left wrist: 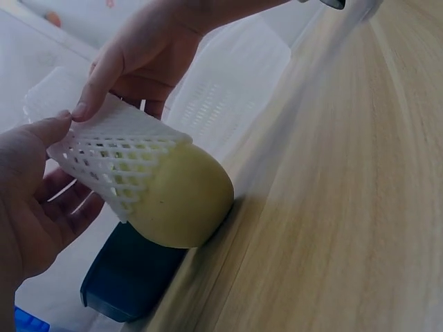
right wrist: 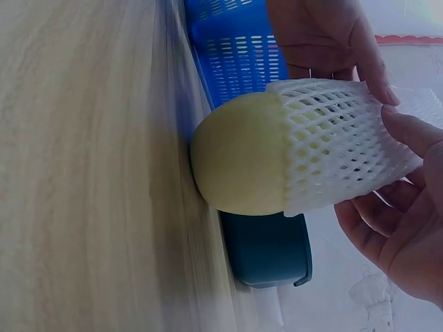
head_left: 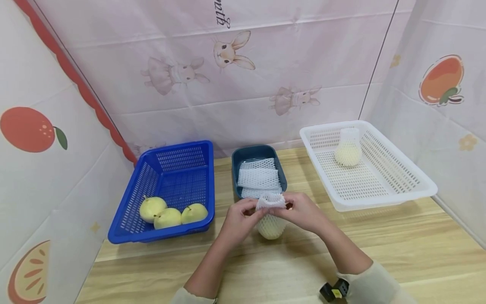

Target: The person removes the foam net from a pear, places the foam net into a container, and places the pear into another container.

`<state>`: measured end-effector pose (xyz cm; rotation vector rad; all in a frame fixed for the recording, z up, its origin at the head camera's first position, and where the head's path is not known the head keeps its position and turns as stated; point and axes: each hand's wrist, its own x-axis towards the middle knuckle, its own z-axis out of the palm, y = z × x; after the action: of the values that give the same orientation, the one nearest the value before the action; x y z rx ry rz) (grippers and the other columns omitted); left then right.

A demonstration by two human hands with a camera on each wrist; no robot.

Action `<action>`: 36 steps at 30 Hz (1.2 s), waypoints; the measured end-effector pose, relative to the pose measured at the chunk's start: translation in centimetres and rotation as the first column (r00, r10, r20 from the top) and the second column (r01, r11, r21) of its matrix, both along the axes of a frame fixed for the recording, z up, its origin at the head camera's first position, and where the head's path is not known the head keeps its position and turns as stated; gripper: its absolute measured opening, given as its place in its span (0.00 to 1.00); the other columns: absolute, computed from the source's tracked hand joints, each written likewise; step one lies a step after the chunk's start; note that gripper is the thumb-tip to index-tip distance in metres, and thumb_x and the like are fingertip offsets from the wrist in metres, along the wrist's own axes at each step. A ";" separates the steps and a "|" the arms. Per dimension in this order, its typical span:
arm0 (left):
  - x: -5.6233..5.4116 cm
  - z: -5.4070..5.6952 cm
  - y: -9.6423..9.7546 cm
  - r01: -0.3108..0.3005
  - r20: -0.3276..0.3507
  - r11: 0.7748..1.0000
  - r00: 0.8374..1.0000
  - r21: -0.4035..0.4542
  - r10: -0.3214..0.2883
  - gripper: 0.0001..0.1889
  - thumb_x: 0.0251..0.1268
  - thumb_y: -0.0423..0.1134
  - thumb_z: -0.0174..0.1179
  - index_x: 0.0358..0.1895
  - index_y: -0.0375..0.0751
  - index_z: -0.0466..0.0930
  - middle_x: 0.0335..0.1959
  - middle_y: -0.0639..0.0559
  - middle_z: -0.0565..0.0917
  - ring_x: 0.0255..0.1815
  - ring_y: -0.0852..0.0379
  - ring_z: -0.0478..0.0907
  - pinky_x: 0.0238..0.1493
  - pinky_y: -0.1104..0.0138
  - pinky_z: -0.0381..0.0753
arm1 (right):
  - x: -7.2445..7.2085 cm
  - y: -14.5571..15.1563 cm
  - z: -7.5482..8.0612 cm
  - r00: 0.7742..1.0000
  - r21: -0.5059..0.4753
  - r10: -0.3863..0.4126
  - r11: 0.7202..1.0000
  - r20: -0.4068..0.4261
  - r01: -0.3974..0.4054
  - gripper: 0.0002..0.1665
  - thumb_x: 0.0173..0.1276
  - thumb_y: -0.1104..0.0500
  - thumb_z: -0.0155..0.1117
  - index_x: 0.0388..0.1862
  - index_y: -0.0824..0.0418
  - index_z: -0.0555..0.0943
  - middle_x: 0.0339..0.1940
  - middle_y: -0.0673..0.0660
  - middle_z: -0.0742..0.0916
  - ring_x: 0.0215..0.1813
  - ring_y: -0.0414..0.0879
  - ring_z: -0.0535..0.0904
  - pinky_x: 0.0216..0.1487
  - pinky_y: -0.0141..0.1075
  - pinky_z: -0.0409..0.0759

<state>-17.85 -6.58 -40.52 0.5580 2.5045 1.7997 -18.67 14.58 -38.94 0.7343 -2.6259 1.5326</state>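
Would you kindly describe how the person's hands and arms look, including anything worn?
The left hand and right hand are both without gloves. The left sleeve and right sleeve are pale cream, and a small black device with a yellow patch sits beside the right one.

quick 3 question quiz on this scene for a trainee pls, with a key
1. How many pears lie in the blue basket?
2. True or false: only the right hand grips the held foam sleeve.
3. Where do the spare foam sleeves lie?
a) blue basket
b) white basket
c) teal box

Key:
1. Three.
2. False; the left hand grips it too.
3. c
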 end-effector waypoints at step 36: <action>-3.4 4.4 1.7 -0.052 0.032 0.975 0.998 0.217 0.046 0.16 0.61 0.49 0.69 0.43 0.41 0.86 0.38 0.47 0.88 0.36 0.56 0.84 0.37 0.63 0.86 | -1.2 -0.6 2.4 0.995 -0.018 -0.033 0.999 0.095 0.035 0.15 0.62 0.51 0.73 0.42 0.60 0.86 0.36 0.56 0.90 0.36 0.42 0.86 0.34 0.34 0.84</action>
<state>-21.26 -4.92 -36.09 0.4762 2.3395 2.1006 -19.84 13.96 -36.52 0.6271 -2.6709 1.6206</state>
